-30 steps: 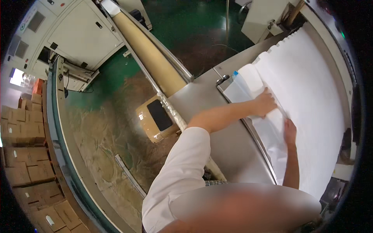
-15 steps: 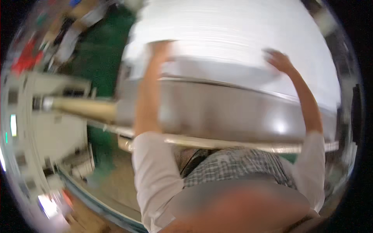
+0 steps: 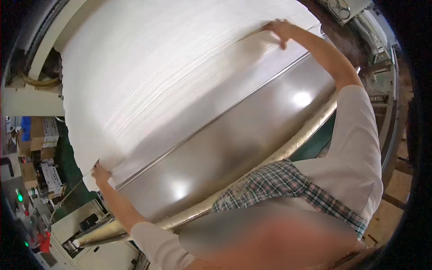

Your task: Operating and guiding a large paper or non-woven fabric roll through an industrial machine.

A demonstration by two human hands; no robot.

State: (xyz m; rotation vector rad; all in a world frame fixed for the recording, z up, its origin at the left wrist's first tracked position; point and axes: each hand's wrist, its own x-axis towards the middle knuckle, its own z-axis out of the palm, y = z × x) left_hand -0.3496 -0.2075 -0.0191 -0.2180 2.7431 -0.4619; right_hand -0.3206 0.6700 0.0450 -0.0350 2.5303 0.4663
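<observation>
A broad stack of thin white sheets (image 3: 148,58) lies across a shiny metal surface (image 3: 225,135) in front of me; I cannot tell whether it is fabric or paper. At the near left corner, my left hand (image 3: 101,173) has its fingers closed on the sheet edge. My right hand (image 3: 282,32) is farther off, at the right end, with its fingers bent over a slightly raised sheet edge and the thumb lower down. Curved creases run through the layers between both hands. The undersides of the sheets are hidden.
A roller wrapped in clear, yellowish film (image 3: 180,219) runs along the metal's near edge, close to my body. Cardboard boxes (image 3: 38,135) and a panel with lit green lamps (image 3: 20,198) stand at the left. Machine framing (image 3: 389,90) rises at the right.
The view has turned, so the stack now slants up to the right. My hands have spread apart, the left to the near left corner and the right to the far right end.
</observation>
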